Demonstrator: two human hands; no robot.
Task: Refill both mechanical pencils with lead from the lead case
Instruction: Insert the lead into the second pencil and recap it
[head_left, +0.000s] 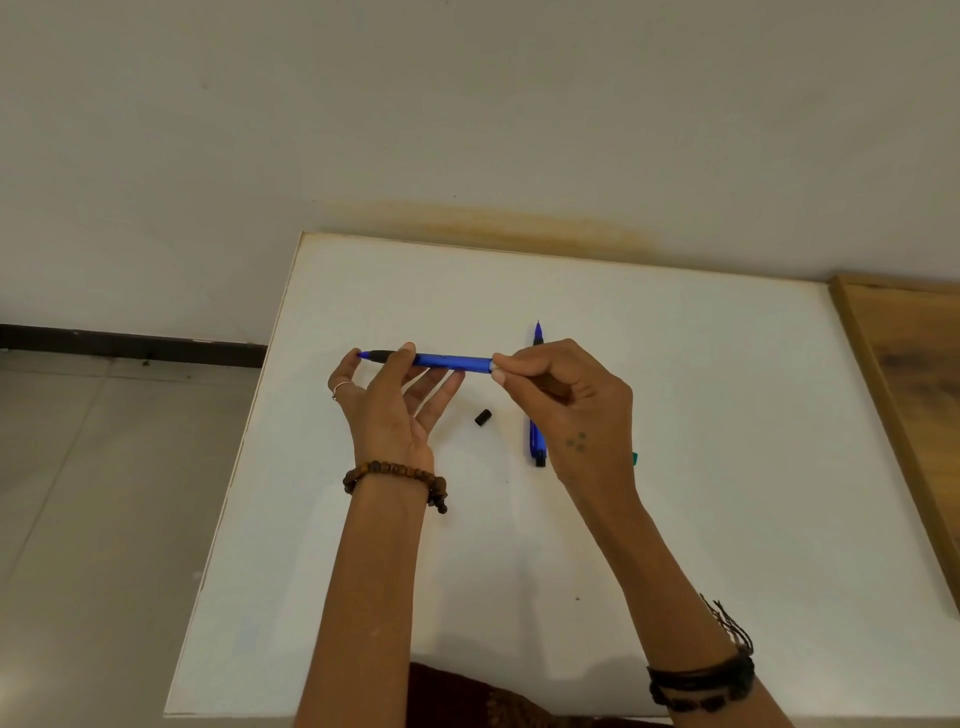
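A blue mechanical pencil (447, 361) is held level above the white table (701, 467), tip to the left. My left hand (389, 400) grips its black front end between thumb and fingers. My right hand (566, 395) pinches the pencil's rear end with thumb and forefinger. A small black cap (483, 417) lies on the table under the pencil. A second blue pencil (537, 441) lies on the table, tip pointing away, partly hidden by my right hand. A sliver of something teal (635, 458) peeks out beside my right wrist; I cannot tell what it is.
The table's left edge drops to a tiled floor (78, 467). A wall (467, 104) runs behind the table. A wooden board (904, 374) borders the table's right side.
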